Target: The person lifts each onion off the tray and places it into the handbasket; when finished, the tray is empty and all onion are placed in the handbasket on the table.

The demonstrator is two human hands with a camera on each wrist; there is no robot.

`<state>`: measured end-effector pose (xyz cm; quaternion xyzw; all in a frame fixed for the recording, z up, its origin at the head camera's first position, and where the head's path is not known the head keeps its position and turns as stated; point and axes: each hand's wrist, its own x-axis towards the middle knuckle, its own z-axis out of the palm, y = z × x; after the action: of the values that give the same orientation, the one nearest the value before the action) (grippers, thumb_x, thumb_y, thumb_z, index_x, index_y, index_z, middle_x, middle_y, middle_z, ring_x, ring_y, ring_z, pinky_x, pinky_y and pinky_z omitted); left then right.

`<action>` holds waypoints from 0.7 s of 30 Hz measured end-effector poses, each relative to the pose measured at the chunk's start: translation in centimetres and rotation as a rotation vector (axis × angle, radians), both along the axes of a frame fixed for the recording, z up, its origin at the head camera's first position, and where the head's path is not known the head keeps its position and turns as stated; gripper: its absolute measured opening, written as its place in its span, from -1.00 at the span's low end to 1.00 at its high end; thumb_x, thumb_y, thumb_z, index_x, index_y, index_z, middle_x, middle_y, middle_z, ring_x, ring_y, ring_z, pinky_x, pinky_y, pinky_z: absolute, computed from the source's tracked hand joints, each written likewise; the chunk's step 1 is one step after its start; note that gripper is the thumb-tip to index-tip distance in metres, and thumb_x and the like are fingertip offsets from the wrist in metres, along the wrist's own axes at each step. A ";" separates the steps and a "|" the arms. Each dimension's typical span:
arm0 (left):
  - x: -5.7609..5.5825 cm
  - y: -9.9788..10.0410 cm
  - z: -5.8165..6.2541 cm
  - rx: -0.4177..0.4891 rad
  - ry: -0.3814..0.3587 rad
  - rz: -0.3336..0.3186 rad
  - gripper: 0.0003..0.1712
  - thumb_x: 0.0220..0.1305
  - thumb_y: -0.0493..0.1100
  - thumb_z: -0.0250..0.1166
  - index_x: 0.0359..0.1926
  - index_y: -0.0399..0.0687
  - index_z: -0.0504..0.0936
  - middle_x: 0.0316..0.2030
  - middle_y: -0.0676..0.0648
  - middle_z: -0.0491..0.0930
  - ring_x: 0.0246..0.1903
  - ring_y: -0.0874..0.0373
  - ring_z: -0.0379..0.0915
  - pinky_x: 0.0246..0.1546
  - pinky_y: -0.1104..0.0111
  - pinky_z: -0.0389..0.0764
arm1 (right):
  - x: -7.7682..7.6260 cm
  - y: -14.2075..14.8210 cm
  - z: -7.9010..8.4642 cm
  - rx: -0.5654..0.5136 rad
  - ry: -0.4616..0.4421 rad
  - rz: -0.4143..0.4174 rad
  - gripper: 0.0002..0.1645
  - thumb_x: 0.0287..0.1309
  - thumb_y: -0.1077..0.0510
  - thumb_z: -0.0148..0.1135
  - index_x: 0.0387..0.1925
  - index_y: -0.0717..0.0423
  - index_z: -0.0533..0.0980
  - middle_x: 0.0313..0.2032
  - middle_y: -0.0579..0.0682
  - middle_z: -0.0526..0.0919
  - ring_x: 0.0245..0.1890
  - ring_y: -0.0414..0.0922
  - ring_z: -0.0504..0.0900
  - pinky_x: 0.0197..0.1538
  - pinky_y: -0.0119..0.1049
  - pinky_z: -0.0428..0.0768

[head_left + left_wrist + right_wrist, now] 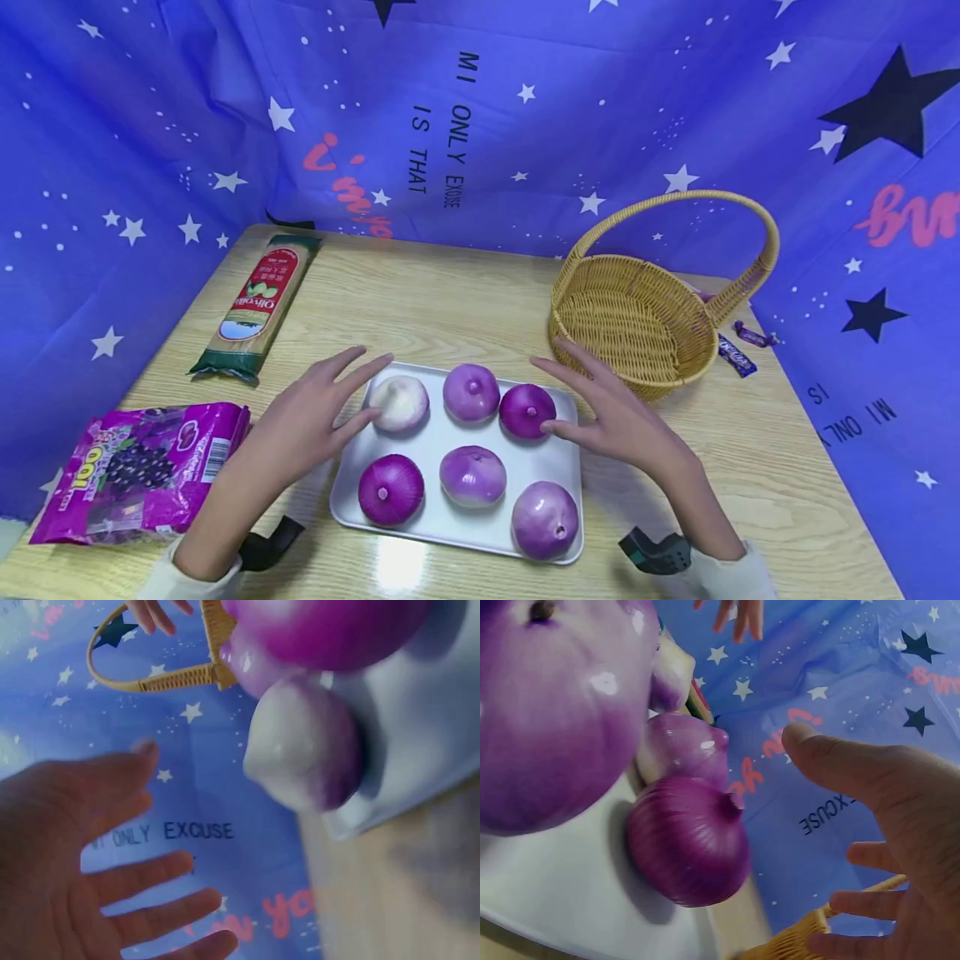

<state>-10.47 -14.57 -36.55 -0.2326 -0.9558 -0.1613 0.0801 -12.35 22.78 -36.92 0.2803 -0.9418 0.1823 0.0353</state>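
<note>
We see both hands hovering with fingers spread and holding nothing, one at each end of the tray's (457, 521) far row of onions. The left hand (311, 421) reaches its fingertips to the pale onion (400, 402) at the tray's far left corner; whether they touch it we cannot tell. The right hand (611, 412) has its thumb against the dark purple onion (527, 410) at the far right corner. The tray sits at the table's (450, 308) near edge, the wicker basket (637, 325) just beyond the right hand.
</note>
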 end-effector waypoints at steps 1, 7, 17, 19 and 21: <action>0.3 0.1 -0.3 0.015 -0.010 0.021 -0.31 0.10 0.17 0.14 0.26 0.40 0.13 0.19 -0.13 0.21 0.08 -0.12 0.23 -0.13 -0.02 0.38 | -0.1 0.0 -0.3 -0.008 -0.012 0.002 -0.12 -0.17 -0.37 0.15 0.24 -0.48 0.05 0.33 -0.16 -0.13 0.30 -0.05 -0.09 0.08 0.12 0.21; 1.8 0.4 -2.2 0.116 -0.055 0.148 -0.35 0.07 0.00 0.24 0.21 0.21 0.26 0.01 -0.15 0.38 -0.06 -0.07 0.37 -0.21 0.03 0.44 | -0.5 0.1 -1.9 -0.045 -0.076 0.025 -0.09 -0.18 -0.31 0.21 0.24 -0.45 0.05 0.31 -0.12 -0.06 0.28 -0.08 -0.01 0.07 0.07 0.27; 3.2 0.5 -4.8 0.169 -0.079 0.302 -0.39 0.03 -0.20 0.26 0.16 -0.03 0.33 -0.10 -0.22 0.44 -0.22 -0.14 0.45 -0.34 0.01 0.45 | -0.8 -0.3 -3.5 -0.056 -0.121 0.073 -0.05 -0.23 -0.23 0.31 0.24 -0.44 0.07 0.31 -0.14 -0.07 0.27 -0.07 0.00 0.06 0.06 0.27; 3.3 0.6 -5.1 0.180 -0.075 0.317 -0.41 0.02 -0.23 0.26 0.14 -0.07 0.35 -0.13 -0.22 0.45 -0.27 -0.12 0.47 -0.35 0.04 0.45 | -1.0 -0.3 -3.7 -0.048 -0.124 0.077 -0.03 -0.25 -0.22 0.32 0.24 -0.44 0.06 0.31 -0.15 -0.07 0.28 -0.09 -0.01 0.08 0.06 0.26; 3.4 0.7 -5.4 0.191 -0.082 0.332 -0.43 0.02 -0.25 0.27 0.12 -0.10 0.38 -0.16 -0.22 0.47 -0.30 -0.11 0.47 -0.36 0.05 0.45 | -1.1 -0.3 -3.8 -0.038 -0.135 0.077 -0.02 -0.26 -0.21 0.33 0.24 -0.44 0.06 0.31 -0.15 -0.07 0.28 -0.08 -0.02 0.08 0.07 0.24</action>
<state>-7.02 -13.89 -41.95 -0.0564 -0.9638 -0.2451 0.0882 -13.41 22.47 -40.71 0.3025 -0.9270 0.2197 -0.0303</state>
